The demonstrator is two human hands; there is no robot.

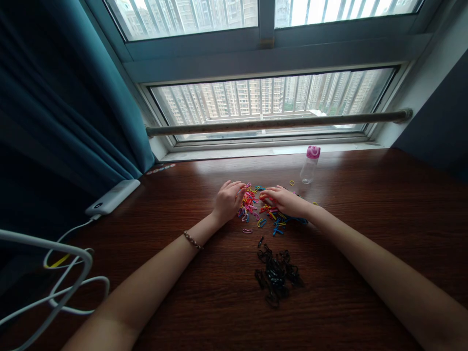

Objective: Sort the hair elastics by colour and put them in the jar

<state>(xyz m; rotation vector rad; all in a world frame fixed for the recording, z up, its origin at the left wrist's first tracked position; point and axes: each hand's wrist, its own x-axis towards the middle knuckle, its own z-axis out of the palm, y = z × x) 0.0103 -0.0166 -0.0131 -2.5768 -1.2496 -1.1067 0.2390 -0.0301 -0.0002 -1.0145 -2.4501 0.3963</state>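
Got a loosely curled left hand (227, 201) right beside and a slack, half-bent right hand (284, 201) over some messy colorful bands (250, 199) on the tabletop (208, 302), can't really tell if gripping any.

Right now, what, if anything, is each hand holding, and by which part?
Cannot tell: the left hand and right hand are at the colourful bands, any hold too small to see.

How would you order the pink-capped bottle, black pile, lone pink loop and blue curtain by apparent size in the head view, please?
Largest first:
1. Blue curtain
2. Black pile
3. Pink-capped bottle
4. Lone pink loop
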